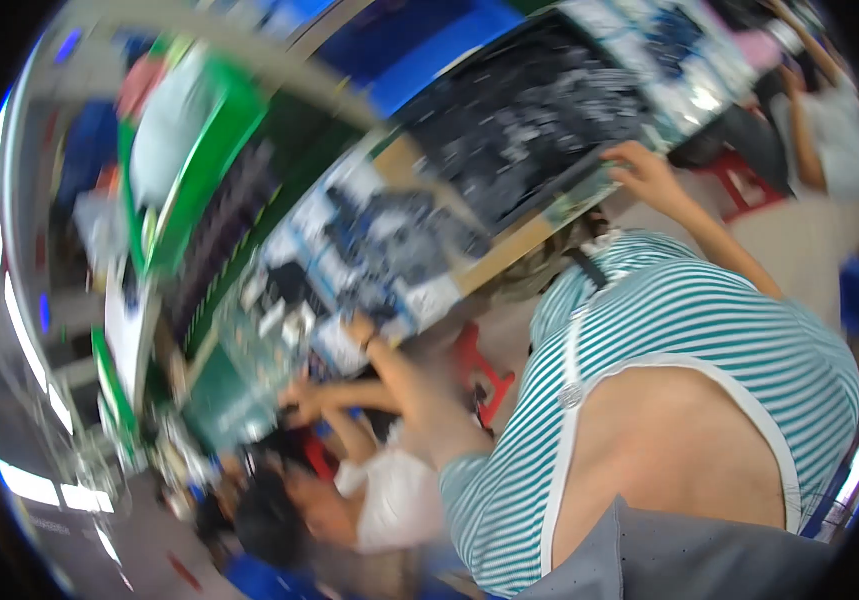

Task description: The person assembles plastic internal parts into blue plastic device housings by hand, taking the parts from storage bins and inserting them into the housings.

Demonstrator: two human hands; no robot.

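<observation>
The view is tilted and smeared by motion. My left hand (361, 331) is at the near edge of the worktable, beside a spread of small dark grey and black parts (405, 235). Its fingers are blurred, and I cannot make out anything in them. Farther right, my right hand (638, 172) is close to the near corner of a large black tray (590, 165) heaped with dark pieces. The fingers of that hand are apart, with nothing visible between them.
A co-worker in a white top sits to my left, hands (302, 400) over a green mat (235, 395). Another person (840, 140) sits at the far right. A green bin (205, 150) stands at upper left. Red stools (480, 370) stand near the table.
</observation>
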